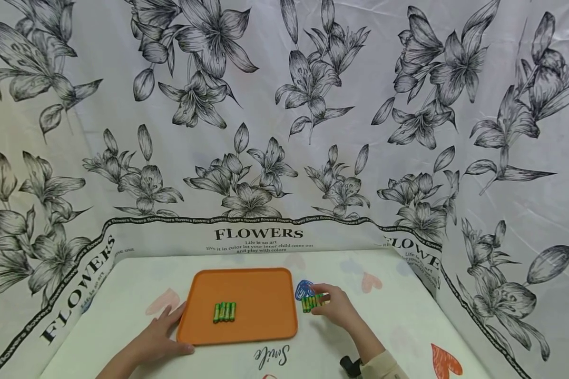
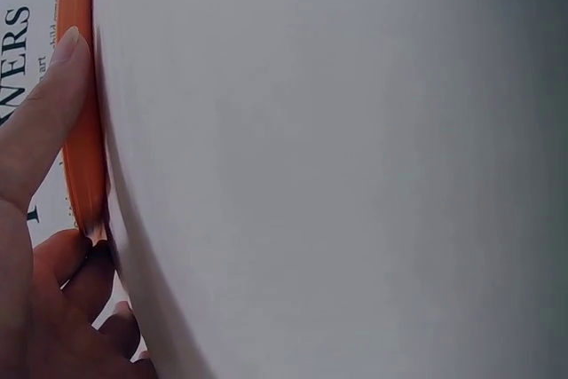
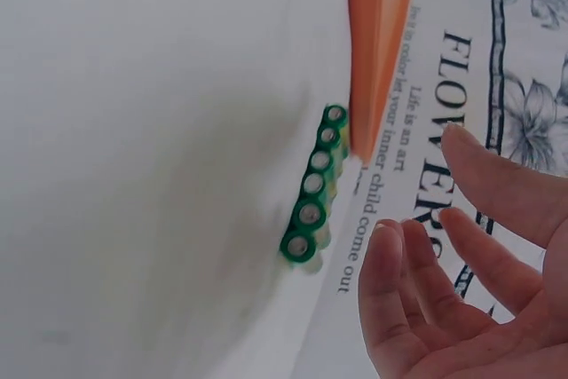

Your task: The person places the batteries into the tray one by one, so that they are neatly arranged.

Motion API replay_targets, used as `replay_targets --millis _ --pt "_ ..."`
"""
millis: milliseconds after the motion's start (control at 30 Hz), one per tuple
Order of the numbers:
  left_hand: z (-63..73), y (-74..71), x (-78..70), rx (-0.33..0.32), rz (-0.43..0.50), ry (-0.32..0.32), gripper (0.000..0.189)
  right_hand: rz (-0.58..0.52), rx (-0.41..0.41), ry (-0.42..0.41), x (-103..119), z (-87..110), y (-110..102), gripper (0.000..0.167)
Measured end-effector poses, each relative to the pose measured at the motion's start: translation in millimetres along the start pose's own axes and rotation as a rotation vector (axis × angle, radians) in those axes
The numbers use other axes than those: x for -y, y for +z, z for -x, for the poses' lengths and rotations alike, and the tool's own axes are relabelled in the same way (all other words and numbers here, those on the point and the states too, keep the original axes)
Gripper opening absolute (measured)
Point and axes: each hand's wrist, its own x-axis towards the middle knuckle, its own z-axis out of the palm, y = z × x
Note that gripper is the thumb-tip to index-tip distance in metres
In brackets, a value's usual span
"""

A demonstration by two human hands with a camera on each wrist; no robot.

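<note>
An orange tray (image 1: 261, 295) lies on the table, with a row of several green batteries (image 1: 225, 312) standing or lying side by side on it. My left hand (image 1: 158, 335) holds the tray's near left corner, thumb at the front edge and fingers at the left side. In the left wrist view the thumb (image 2: 53, 113) lies along the orange rim. To the right of the tray is another row of green batteries (image 3: 313, 184), partly hidden in the head view. My right hand (image 1: 334, 306) hovers beside this row, fingers apart and holding nothing.
A white tablecloth (image 1: 389, 295) printed with hearts and the word Smile covers the table. Behind and at both sides hangs a white curtain (image 1: 284, 231) with black flower prints. A small black object (image 1: 350, 366) shows by the right sleeve.
</note>
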Motion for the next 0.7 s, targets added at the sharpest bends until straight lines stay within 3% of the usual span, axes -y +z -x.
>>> replay_targets --millis 333,700 --pt "-1.7 -0.9 -2.3 0.018 0.001 -0.022 0.122 0.025 -0.064 0.086 -22 -8.3 -10 0.073" --pt "-0.8 -1.9 -4.0 0.012 0.001 -0.013 0.123 0.058 -0.029 0.143 -38 -18.9 -9 0.073"
